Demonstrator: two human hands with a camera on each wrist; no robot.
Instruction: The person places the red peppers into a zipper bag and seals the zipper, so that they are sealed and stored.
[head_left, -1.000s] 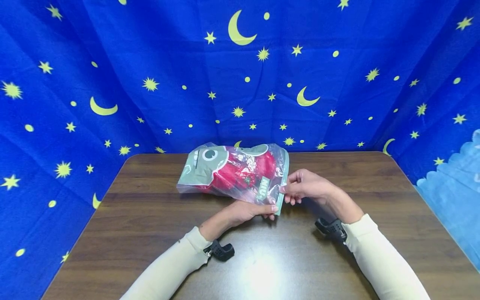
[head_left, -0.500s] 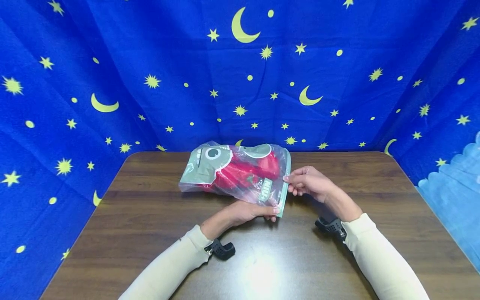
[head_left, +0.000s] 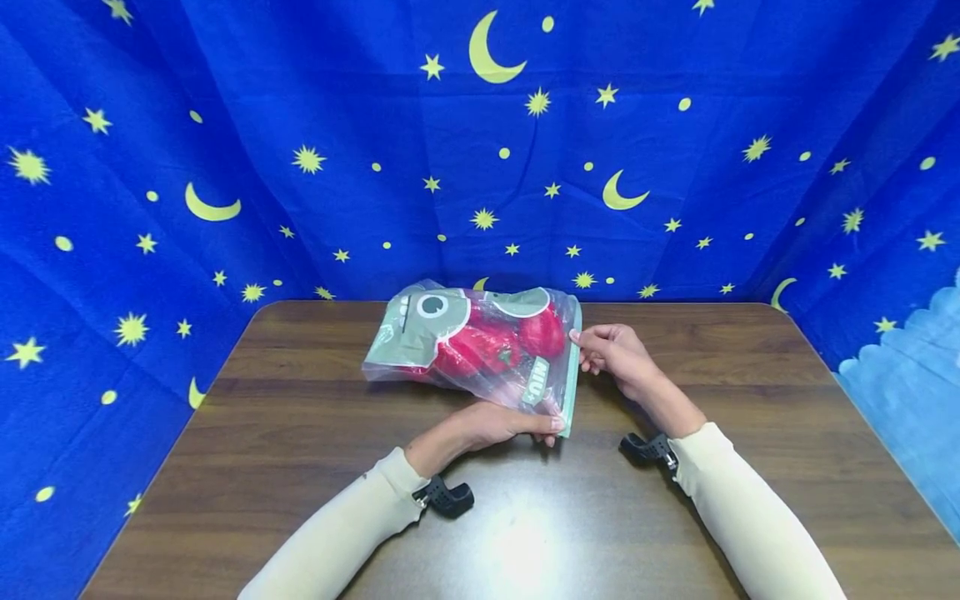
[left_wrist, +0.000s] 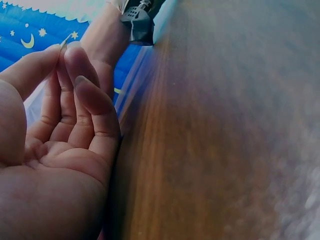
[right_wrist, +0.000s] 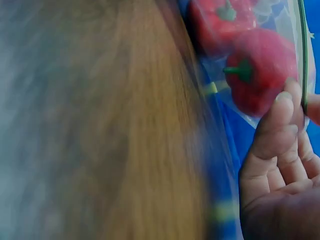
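A clear zip bag [head_left: 408,342] printed with a grey-green cartoon face lies on its side near the table's back edge. Red bell peppers [head_left: 542,333] show through it; in the right wrist view a pepper [right_wrist: 262,70] has its green stem in sight. My left hand [head_left: 487,423] pinches the near corner of the bag's green zip edge [head_left: 572,383] between thumb and fingers. Farther back along that edge, my right hand [head_left: 622,354] pinches it too. The left wrist view shows the left hand's palm [left_wrist: 65,165], with the thumb and index fingertips together.
Everything stands on a brown wood-grain table [head_left: 300,467]. Behind it hangs a blue cloth [head_left: 337,100] with yellow moons and stars, close to the bag. A light blue scalloped cloth [head_left: 907,375] is at the right. Both wrists carry black camera mounts [head_left: 450,498].
My right hand has slid away from me along the zip edge, from near its middle toward its far end. The left hand keeps its grip on the near corner.
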